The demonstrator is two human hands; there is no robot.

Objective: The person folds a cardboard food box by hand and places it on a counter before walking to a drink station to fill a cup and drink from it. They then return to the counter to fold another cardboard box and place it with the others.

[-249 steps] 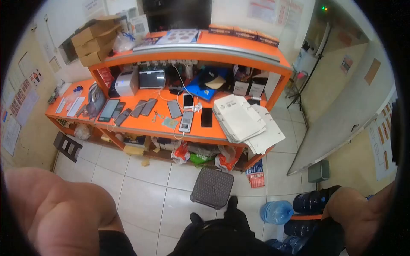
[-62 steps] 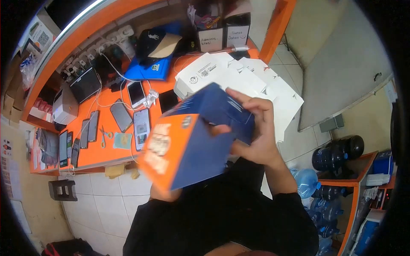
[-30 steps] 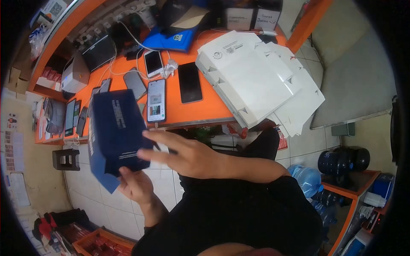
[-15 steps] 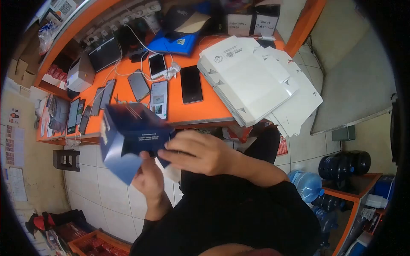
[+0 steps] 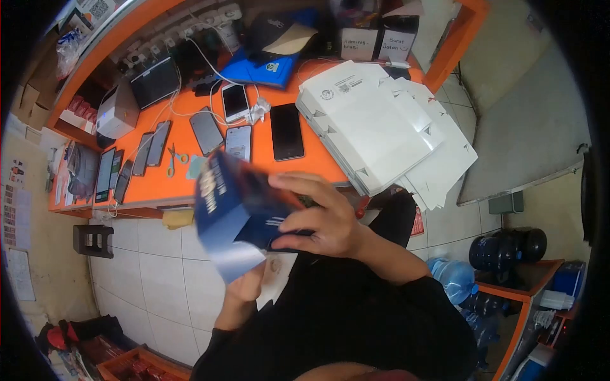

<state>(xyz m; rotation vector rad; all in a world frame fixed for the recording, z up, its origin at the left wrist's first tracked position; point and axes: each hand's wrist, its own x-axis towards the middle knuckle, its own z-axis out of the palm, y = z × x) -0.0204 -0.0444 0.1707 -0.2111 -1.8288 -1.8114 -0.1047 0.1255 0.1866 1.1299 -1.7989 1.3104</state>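
Observation:
A dark blue cardboard box with pale printing is held up in front of the desk, one flap sticking out toward me; it is smeared by motion. From below, my left hand grips it, the fingers mostly hidden behind the flap. My right hand is at the box's right side, fingers bent over its edge with thumb below. Just behind the box lie a phone with a lit screen, a black phone and scissors on the orange desk.
Stacked white printed sheets overhang the desk's right front edge. More phones, white cables and a blue folder lie farther back. Large water bottles stand at right. A dark stool is on the tiled floor at left.
The box has moved right and turned, bringing its printed side into view. Both hands have shifted right with it, the left also lower. The scissors are now uncovered.

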